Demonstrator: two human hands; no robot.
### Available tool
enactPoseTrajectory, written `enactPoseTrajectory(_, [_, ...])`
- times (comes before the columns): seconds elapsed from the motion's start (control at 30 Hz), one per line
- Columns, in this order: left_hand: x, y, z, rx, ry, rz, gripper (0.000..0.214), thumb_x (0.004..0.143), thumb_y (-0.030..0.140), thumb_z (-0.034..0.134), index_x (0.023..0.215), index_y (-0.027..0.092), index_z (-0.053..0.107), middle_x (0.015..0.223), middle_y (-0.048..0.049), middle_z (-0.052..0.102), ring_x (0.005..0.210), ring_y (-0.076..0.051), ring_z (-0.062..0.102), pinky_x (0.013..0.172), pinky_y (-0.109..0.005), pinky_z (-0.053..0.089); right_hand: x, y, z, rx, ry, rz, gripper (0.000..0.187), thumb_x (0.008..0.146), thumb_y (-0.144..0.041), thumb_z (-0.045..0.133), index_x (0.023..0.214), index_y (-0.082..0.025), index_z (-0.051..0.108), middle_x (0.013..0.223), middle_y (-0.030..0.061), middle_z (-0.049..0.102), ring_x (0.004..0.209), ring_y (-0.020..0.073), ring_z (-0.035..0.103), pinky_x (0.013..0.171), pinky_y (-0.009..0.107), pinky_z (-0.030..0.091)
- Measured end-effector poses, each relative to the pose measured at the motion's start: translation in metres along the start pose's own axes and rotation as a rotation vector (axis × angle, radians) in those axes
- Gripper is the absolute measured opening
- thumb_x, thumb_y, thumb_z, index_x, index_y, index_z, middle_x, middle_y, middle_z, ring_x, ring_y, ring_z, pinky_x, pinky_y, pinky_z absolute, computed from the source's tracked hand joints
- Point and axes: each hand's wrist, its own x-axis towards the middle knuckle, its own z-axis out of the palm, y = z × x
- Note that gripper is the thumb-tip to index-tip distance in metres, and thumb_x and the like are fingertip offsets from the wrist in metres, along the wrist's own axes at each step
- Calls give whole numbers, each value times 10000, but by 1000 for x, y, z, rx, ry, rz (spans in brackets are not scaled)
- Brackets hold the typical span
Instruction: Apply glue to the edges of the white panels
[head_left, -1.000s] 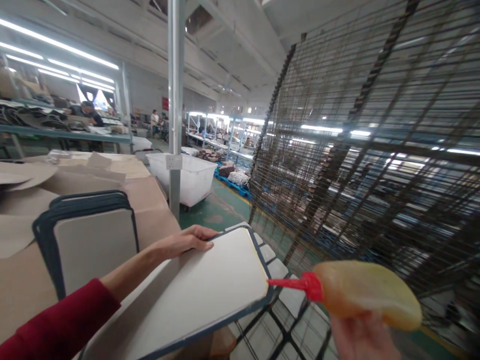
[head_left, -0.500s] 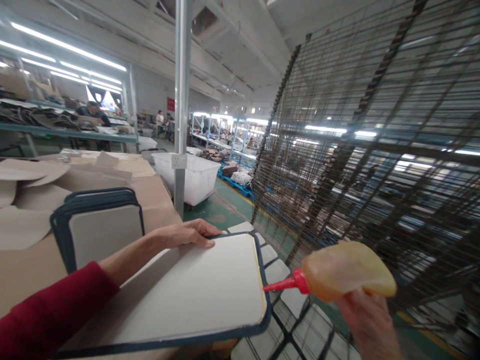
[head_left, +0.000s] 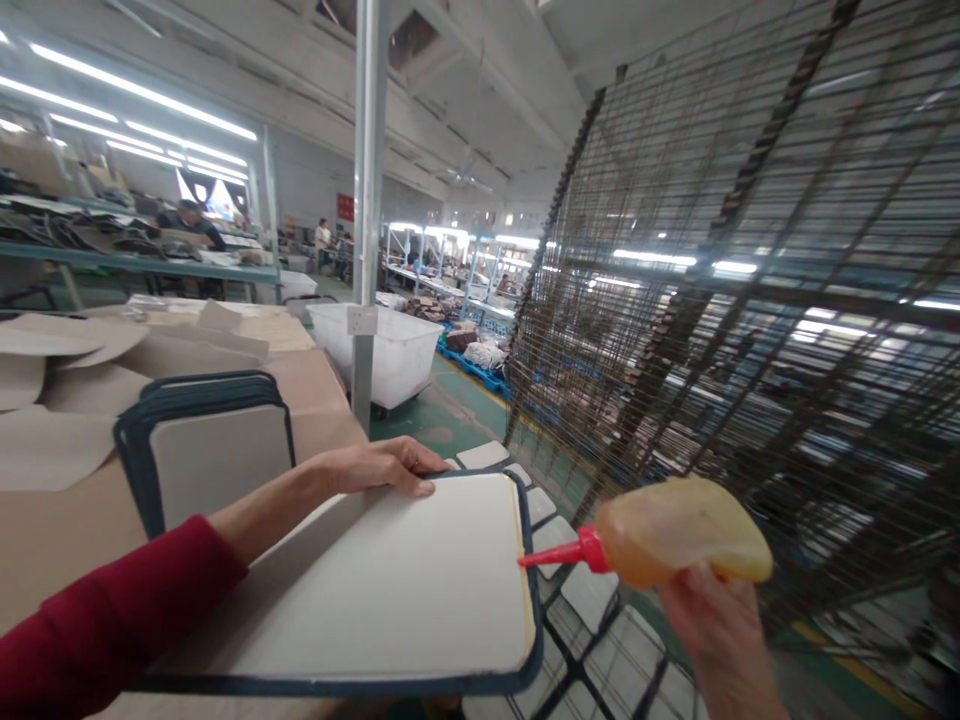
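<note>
A white panel with a dark blue border [head_left: 390, 590] lies flat at the table's near right edge. My left hand [head_left: 382, 465], on a red-sleeved arm, rests on its far edge and holds it down. My right hand [head_left: 712, 625] grips a soft yellowish glue bottle [head_left: 679, 530] with a red nozzle. The nozzle tip touches the panel's right edge, where a thin yellowish line runs along the border. A stack of similar blue-bordered panels [head_left: 206, 450] sits further left on the table.
A tall wire drying rack [head_left: 735, 300] fills the right side, with white pieces on a low shelf [head_left: 540, 510]. Brown cardboard sheets [head_left: 67, 350] cover the table. A steel post [head_left: 367, 200] and white bin [head_left: 394, 355] stand behind. People work at far benches.
The glue bottle has risen and moved left, bringing its nozzle onto the panel's right edge. The panel has levelled out, and a glue line now shows along that edge.
</note>
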Motion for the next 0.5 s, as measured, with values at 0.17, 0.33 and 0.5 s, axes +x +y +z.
enactPoseTrajectory(0.17, [-1,-2,-2,-51,-4,9,423,782,386,785,1128,145,764,939,-91,794,815,-264,749,715,-300,590,-5,1,-6,2,16,-17,293,549,-342,910,739,-288,693,669,-27,671,578,143,617,569,224,556])
enactPoseTrajectory(0.33, [-2,-5,-5,-78,-14,15,458,787,381,781,1182,150,749,949,-98,794,829,-266,751,737,-305,586,-5,13,-19,-54,0,-17,293,580,-331,885,799,-280,698,725,-12,691,628,169,634,601,284,584])
enactPoseTrajectory(0.5, [-2,-10,-8,-115,4,28,467,777,372,791,1187,154,746,991,-103,793,835,-259,753,741,-296,584,-9,12,-17,-30,-35,35,240,622,-390,853,759,-274,693,666,21,664,670,227,670,667,380,617])
